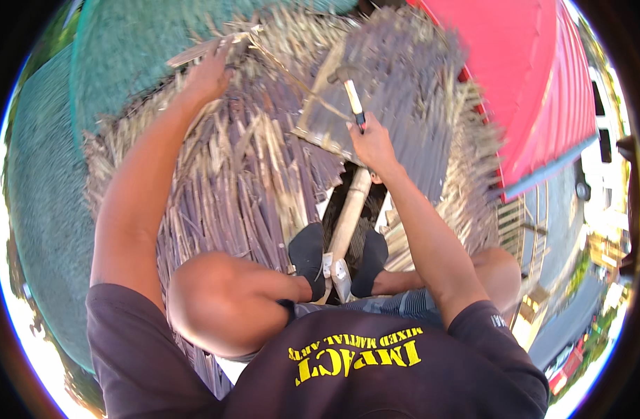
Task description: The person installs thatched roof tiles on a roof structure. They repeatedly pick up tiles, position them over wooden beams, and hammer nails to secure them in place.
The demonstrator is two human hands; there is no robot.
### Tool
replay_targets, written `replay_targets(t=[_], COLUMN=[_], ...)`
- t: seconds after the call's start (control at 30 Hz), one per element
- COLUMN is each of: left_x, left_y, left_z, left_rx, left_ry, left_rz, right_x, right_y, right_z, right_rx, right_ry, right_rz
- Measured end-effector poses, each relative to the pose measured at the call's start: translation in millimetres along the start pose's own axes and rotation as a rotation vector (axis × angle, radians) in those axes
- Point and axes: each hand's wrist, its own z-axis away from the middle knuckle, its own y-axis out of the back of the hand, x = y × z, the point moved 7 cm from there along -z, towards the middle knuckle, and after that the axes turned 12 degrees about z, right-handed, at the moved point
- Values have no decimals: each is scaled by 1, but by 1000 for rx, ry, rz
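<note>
My right hand is closed around the dark grip of a hammer. Its head points away from me, above a panel of thatch with a wooden strip along its left edge. At the far left, my left hand reaches out with its fingers stretched over a pale flat strip at the thatch's upper edge; blur softens the contact. A thin strip of split bamboo slants from near that hand toward the hammer hand. Between my feet a bamboo pole runs through a dark gap in the thatch.
I sit on a sloping thatched roof, my dark-socked feet on either side of the pole. A green roof-like surface curves along the left, and a red metal roof stands at the right. Lower right, a bamboo frame shows above the ground.
</note>
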Motion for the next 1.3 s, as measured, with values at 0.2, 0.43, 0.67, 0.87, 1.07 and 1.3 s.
replay_targets(t=[0.2,0.43,0.67,0.87,1.07,1.3], left_x=[-36,-43,171,206,200,218], left_y=[32,131,88,-70,-104,-58], left_z=[178,453,679,702,725,724], left_rx=[-332,-127,-683,-209,-94,239], left_ry=[166,818,1158,1550,1519,1411], left_rz=[239,421,1042,540,338,490], right_x=[-117,-334,-405,-363,-329,-319], right_y=[-21,5,-20,-58,-83,-100], right_z=[25,141,326,430,457,449], right_rx=[-293,-469,-573,-1131,-1454,-1597], right_ry=[383,1233,1903,1805,1537,1208], right_rz=[197,605,520,272,217,71])
